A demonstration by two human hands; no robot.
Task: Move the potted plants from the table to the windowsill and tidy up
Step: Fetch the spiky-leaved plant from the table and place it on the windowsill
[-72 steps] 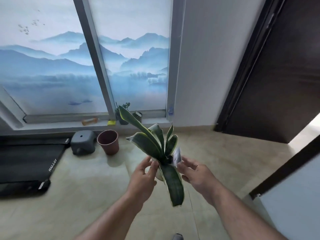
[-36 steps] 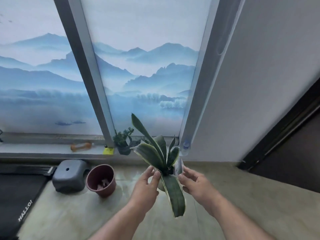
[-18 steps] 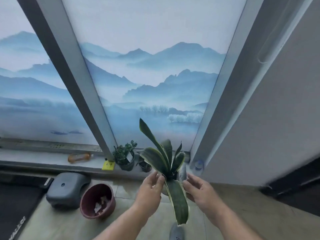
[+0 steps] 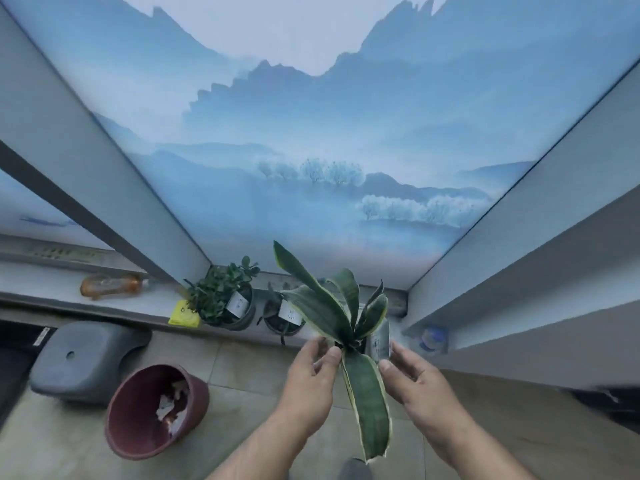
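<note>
1. The snake plant (image 4: 332,306) has stiff dark green leaves with yellow edges; one leaf droops; a white label stands in its hidden pot; it is held above the floor, just before the windowsill (image 4: 145,299).
2. The left hand (image 4: 308,379) and right hand (image 4: 415,386) flank it, fingers curled round the pot.

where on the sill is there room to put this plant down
Bare sill shows between the small dark pot and the right window frame, just beyond the held plant. Another bare stretch lies between the orange bottle and the yellow card. The middle is crowded: bushy pot and dark pot side by side.
</note>
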